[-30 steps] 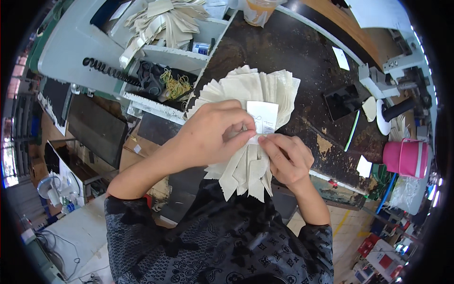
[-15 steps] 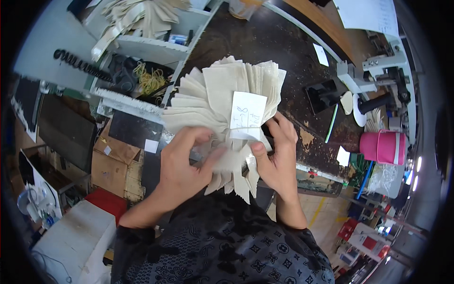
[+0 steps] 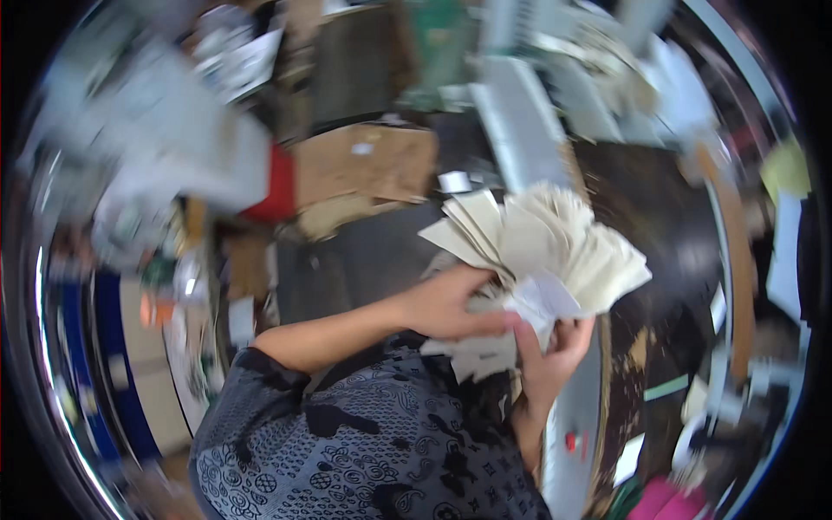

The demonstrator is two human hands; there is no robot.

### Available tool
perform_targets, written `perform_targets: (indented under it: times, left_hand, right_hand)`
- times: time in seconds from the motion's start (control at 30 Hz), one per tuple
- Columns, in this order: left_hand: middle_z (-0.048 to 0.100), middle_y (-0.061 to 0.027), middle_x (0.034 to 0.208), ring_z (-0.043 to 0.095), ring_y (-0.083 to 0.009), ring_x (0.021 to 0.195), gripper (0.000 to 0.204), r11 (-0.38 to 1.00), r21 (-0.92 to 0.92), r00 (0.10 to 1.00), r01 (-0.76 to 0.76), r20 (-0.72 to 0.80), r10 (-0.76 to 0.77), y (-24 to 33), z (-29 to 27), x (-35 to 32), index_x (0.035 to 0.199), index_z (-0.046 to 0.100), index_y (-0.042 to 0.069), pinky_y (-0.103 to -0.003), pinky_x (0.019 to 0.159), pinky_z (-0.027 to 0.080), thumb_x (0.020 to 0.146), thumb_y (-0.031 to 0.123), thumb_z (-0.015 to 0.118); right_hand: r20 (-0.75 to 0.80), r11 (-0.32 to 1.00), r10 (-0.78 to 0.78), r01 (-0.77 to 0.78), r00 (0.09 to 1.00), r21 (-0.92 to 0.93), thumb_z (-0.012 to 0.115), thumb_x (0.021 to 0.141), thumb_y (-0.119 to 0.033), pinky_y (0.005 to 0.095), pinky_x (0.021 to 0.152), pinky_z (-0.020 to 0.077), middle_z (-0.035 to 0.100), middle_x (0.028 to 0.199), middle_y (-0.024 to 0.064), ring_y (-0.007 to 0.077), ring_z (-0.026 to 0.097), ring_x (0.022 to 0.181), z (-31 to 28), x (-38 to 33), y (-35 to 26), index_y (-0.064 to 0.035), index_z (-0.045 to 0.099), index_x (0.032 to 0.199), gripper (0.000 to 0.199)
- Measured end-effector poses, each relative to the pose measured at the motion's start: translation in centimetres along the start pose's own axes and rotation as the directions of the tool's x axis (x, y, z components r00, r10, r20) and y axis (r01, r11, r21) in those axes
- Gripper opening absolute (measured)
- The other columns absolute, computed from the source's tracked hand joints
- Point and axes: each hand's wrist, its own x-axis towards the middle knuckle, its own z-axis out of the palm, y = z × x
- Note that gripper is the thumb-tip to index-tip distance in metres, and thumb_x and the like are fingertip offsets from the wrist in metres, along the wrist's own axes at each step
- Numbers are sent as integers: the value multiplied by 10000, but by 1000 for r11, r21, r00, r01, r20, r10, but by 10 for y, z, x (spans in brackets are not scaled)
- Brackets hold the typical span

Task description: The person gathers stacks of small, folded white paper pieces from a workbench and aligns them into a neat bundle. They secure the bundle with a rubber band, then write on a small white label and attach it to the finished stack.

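I'm gripping a fanned stack of cream paper pieces (image 3: 537,247) with both hands, up in front of my chest. My left hand (image 3: 451,303) is closing over its lower edge from nine o'clock, fingers clamped on the sheets. My right hand (image 3: 555,347) is cupping it from six o'clock, pinching a white slip (image 3: 542,299) against the stack. The dark desk (image 3: 667,234) is blurring past at three o'clock, a cardboard box (image 3: 364,165) at eleven.

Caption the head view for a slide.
Both hands, left and right, grip a fanned stack of cream paper pieces.
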Motion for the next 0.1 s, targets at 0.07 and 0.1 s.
perform_targets:
  times: [0.07, 0.1]
  left_hand:
    - [619, -206, 1380, 558, -286, 1319, 746, 934, -3, 934, 358, -3, -358, 16, 17, -50, 1399, 547, -35, -399, 1134, 403, 919, 503, 742]
    - [619, -206, 1380, 558, -286, 1319, 746, 924, 8, 919, 382, -111, -379, 22, 25, -76, 1399, 547, -35, -399, 1134, 403, 919, 503, 742]
  right_hand:
    - [319, 996, -8, -19, 948, 82, 828, 817, -59, 395, 1086, 457, 553, 1400, 220, 309, 577, 1291, -3, -18, 16, 31, 300, 1524, 887]
    - [468, 996, -36, -6, 883, 88, 870, 822, -153, 414, 1124, 437, 542, 1434, 229, 331, 562, 1328, -3, -26, 25, 36, 297, 1547, 944]
